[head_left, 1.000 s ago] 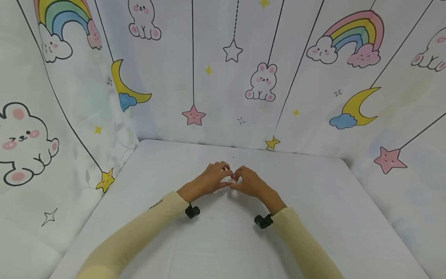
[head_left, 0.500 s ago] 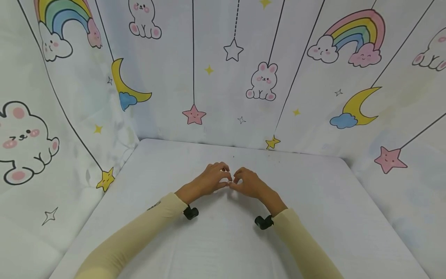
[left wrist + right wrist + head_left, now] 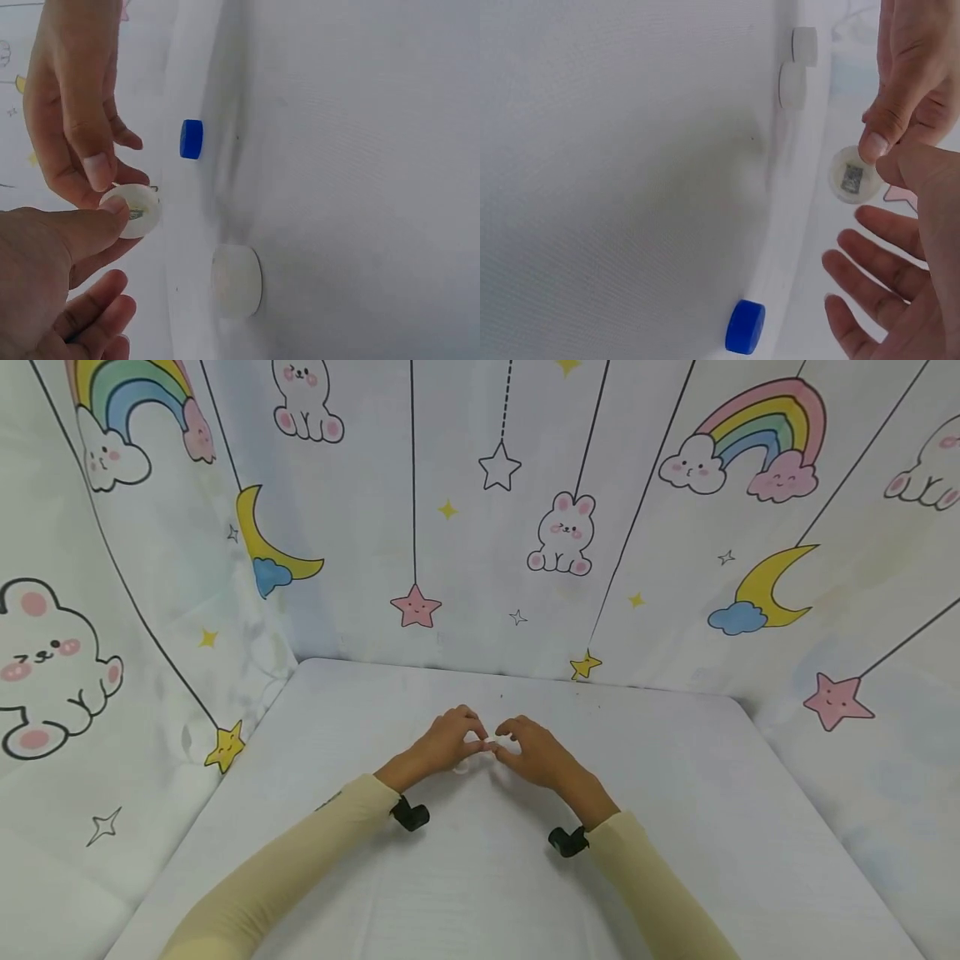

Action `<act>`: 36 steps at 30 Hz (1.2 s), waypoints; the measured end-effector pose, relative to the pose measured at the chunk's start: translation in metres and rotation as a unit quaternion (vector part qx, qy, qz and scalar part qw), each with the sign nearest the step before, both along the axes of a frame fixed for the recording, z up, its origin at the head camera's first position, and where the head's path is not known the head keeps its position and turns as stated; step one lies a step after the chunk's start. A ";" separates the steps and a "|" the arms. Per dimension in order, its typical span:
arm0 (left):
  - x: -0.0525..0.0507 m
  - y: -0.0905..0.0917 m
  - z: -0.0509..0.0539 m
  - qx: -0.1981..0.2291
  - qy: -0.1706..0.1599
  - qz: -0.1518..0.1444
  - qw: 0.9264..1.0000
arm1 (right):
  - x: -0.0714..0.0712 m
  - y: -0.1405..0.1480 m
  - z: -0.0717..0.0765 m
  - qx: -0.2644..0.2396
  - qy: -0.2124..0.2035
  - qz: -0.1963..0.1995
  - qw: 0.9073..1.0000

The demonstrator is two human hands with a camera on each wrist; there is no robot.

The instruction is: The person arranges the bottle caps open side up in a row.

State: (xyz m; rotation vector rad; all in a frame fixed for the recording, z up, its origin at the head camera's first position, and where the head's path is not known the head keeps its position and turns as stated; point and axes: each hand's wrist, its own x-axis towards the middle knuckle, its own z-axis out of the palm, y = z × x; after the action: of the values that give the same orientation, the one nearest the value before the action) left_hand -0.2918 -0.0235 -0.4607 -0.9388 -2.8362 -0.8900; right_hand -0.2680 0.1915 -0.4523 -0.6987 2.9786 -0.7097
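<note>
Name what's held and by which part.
A white disc, pinched near its edge by the left hand; whether the right hand grips it is unclear.

Hands (image 3: pixel 445 743) (image 3: pixel 538 755): two. Sleeves (image 3: pixel 300 852) (image 3: pixel 660 893): two. Wrist cameras (image 3: pixel 410 815) (image 3: pixel 567 842): two. Pale disc (image 3: pixel 853 180): one. Bench (image 3: pixel 435 893): one. White caps (image 3: pixel 792 86) (image 3: pixel 805 46): two in right wrist view, one in left. Blue cap (image 3: pixel 192 139): one in each wrist view. Backdrop (image 3: pixel 337 510): two rainbows (image 3: pixel 137 372) (image 3: pixel 783 412), two moons (image 3: pixel 251 531) (image 3: pixel 757 587), two pink stars (image 3: pixel 416 607) (image 3: pixel 837 702), two smiling yellow stars (image 3: pixel 225 746) (image 3: pixel 585 665), four white animals (image 3: pixel 56 668) (image 3: pixel 303 406) (image 3: pixel 561 537) (image 3: pixel 933 464).
</note>
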 end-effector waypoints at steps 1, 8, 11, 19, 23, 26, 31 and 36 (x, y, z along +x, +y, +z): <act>-0.001 0.000 0.001 0.007 -0.015 0.006 1.000 | 0.000 0.000 0.000 0.002 0.002 0.001 1.000; -0.010 -0.004 0.004 0.046 -0.117 0.024 0.992 | 0.003 -0.004 -0.004 0.013 0.018 0.002 1.000; -0.009 -0.007 0.007 0.053 -0.155 0.022 0.986 | 0.003 -0.005 -0.005 0.017 0.027 0.004 0.999; -0.012 -0.010 0.008 0.056 -0.203 -0.007 0.978 | 0.006 -0.004 -0.005 0.023 0.042 0.008 0.999; -0.013 -0.011 0.006 0.059 -0.219 -0.013 0.974 | 0.006 -0.004 -0.005 0.022 0.048 0.013 0.999; -0.012 -0.011 0.004 0.059 -0.222 -0.011 0.973 | 0.007 -0.004 -0.005 0.027 0.048 0.016 0.998; -0.009 -0.008 0.002 0.052 -0.189 -0.009 0.981 | 0.007 -0.004 -0.003 0.032 0.037 0.021 0.999; -0.004 -0.005 0.001 0.022 -0.129 -0.021 0.991 | 0.008 -0.004 -0.001 0.043 0.031 0.026 0.998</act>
State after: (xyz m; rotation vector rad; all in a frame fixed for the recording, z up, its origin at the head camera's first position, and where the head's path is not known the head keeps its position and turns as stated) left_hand -0.2956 -0.0284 -0.4599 -0.9444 -3.0023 -1.1536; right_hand -0.2603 0.1874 -0.4533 -0.8026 3.0123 -0.5649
